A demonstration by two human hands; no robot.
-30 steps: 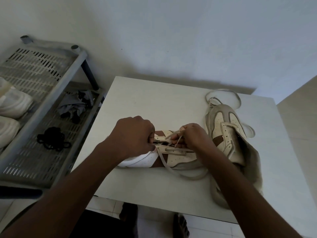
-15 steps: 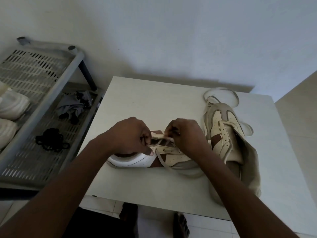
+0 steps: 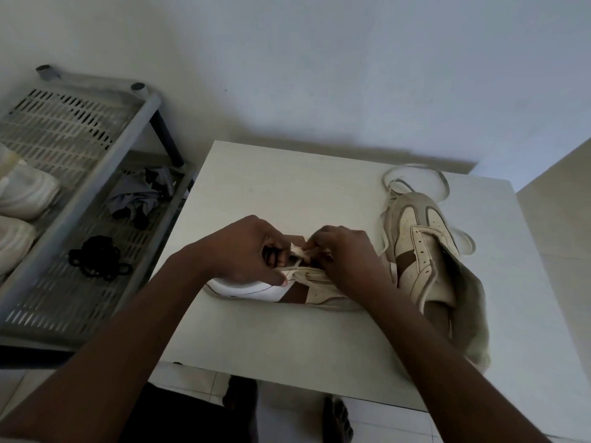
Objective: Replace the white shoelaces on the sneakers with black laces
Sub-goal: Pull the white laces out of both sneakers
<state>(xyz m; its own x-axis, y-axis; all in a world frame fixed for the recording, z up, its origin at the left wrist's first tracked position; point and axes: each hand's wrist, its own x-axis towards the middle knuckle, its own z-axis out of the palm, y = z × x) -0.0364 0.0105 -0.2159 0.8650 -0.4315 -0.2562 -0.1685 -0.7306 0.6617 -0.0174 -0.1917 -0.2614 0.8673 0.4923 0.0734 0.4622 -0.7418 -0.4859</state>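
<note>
- Both hands are down on the near sneaker [image 3: 252, 287], which lies on its side at the middle of the worktop [image 3: 287, 193], toe pointing to 9 o'clock.
- The sneaker has a smooth white toe, a brown panel on its flank and a cream perforated strip along the eyelets.
- The left hand [image 3: 246, 251] is curled round the near sneaker at the lace row, thumb pressed on the white side.
- The right hand [image 3: 347, 259] is bunched tight, fingertips pinching the white lace [image 3: 299, 251], a flat woven band, right at the eyelets.
- The two hands almost touch over the lace.
- The second sneaker [image 3: 419, 251] sits at 3 o'clock of the first, toe towards 12, in the same cream and brown.
- Its loose lace [image 3: 415, 169] curls in a big loop past the toe.
- A drab, limp cloth [image 3: 470, 298] lies bunched under its heel end and runs out to the worktop's near edge.
- The worktop is a pale, matte, square-cornered slab, pushed up to a plain white wall.
- Pale floor tiles show beneath it at 6 o'clock, with a bare foot [image 3: 335, 417] on them.
- At 9 o'clock stands a grey slotted plastic rack [image 3: 80, 155].
- The black laces [image 3: 97, 259] lie in a tangled coil on its lower shelf, well apart from the hands.
- A crumpled grey rag [image 3: 137, 199] lies there too, and white shoes [image 3: 22, 193] sit on the upper shelf.
</note>
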